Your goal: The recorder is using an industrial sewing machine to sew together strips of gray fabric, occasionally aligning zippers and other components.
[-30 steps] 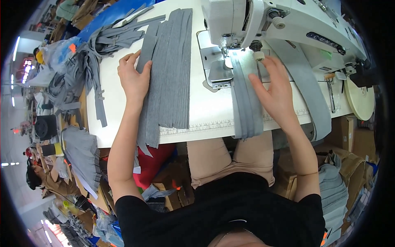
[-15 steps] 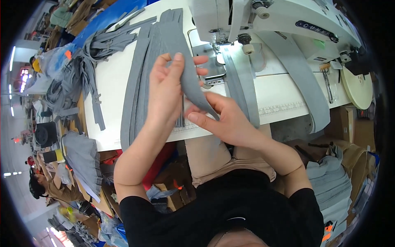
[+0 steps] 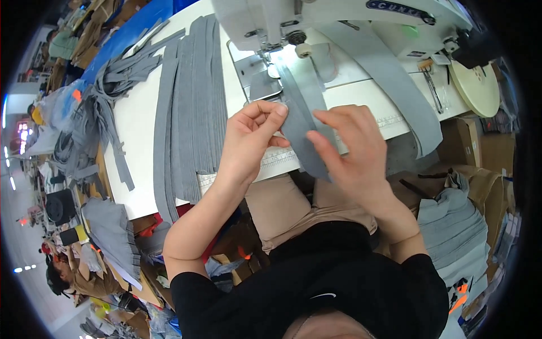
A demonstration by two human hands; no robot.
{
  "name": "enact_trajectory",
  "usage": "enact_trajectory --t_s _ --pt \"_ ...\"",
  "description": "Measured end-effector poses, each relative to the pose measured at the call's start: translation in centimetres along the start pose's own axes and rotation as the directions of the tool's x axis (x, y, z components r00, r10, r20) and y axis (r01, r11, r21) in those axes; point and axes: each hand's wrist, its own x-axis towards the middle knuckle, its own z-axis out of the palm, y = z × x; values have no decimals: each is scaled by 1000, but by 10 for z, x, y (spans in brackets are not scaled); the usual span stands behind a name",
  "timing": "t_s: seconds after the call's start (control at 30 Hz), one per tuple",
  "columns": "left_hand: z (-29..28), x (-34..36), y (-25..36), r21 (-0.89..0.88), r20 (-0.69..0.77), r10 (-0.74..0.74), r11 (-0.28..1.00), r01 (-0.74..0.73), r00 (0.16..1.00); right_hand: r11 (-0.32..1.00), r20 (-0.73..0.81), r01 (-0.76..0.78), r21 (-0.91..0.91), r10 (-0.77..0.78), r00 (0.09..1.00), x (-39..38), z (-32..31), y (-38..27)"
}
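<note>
The grey fabric strip (image 3: 299, 125) lies in front of the sewing machine (image 3: 248, 28), leading away from its lit needle area, and its lower end reaches past the near edge of the table (image 3: 132, 169). The left hand (image 3: 248, 135) seems to pinch the left edge of this strip between thumb and fingers. The right hand (image 3: 361, 152) is not closed: thumb and fingers stand apart over the strip, and I cannot tell if they touch it. For good work, I think the strip should lie flat on the paler grey band (image 3: 311, 87) at the machine, without twist, with fingertips away from the needle.

Left of the machine is a stack of grey strips (image 3: 195, 107), and farther left a tangle of strips (image 3: 121, 79). On its right, a wide grey band (image 3: 389, 73) bends over the table edge, beside a slim metal tool (image 3: 433, 90). The stack lies near the left forearm, which could push it askew.
</note>
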Motion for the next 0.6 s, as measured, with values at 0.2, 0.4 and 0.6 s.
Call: enact_trajectory --t_s 0.2,0.4,0.6 --pt "9 -7 5 -25 98 38 999 -36 994 998 -66 -59 35 61 996 -10 23 -5" --pt "5 -7 12 53 185 52 997 -63 981 880 14 -264 394 281 960 -13 24 -10" --pt "13 -10 11 183 191 240 944 -275 952 795 133 -358 490 338 932 -7 23 -12"
